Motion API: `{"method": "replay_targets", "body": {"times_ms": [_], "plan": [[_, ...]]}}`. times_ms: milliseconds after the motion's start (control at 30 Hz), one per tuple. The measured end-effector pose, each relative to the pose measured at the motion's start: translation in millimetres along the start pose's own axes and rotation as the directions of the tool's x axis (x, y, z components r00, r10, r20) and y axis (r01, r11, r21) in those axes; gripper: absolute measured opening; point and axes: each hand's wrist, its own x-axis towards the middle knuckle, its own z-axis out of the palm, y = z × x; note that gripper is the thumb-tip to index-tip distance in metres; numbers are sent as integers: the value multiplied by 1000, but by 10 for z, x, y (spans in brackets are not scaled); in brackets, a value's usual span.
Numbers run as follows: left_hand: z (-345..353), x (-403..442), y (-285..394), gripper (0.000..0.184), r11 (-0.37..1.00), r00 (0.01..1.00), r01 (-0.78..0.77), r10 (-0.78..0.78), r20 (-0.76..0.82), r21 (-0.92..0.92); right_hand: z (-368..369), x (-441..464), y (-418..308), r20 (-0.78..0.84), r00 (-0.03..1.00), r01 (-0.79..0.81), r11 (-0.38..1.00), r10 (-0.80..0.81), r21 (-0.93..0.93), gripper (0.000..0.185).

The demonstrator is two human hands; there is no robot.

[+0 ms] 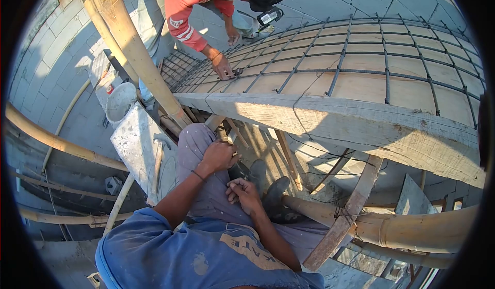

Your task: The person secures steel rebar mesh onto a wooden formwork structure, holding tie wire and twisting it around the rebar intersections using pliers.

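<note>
My left hand [220,156] rests on the raised knee of my grey trousers [193,139], its fingers curled round something small that I cannot make out. Just below it and to the right, my right hand [245,195] lies near the thigh with its fingers bent in; what they hold, if anything, is hidden. Beyond my knee runs a thick wooden beam [330,119], edging a panel of formwork with a grid of steel bars [361,52] on top. Neither hand touches the beam or the bars.
A co-worker in a red top [188,11] bends over the grid, one hand [221,66] at the bars. Bamboo poles [136,57] cross on the left, beside a bucket [121,102] and a stained board [142,139]. A short plank [345,211] and thick bamboo [423,230] lie at lower right.
</note>
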Motion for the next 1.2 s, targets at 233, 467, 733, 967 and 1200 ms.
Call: {"method": "replay_targets", "body": {"times_ms": [233,467,733,967,1200], "plan": [[-7,-5,-1,33,1000,1000,-17,17,-21,0,10,1,-1,-11,1000,4,1000,-4,-12,16],[30,-5,-27,34,999,998,-41,41,-39,-1,13,-6,-10,-8,1000,4,1000,-4,0,15],[13,-1,-11,34,999,999,-42,42,-34,9,12,-7,-1,-15,1000,13,1000,-13,7,15],[5,8,-1,35,999,998,-45,46,-35,16,6,-7,-4,-14,1000,-3,999,4,34,14],[-25,8,25,35,999,999,-38,39,-31,17,2,-13,-2,-11,1000,0,1000,1,22,14]]}}
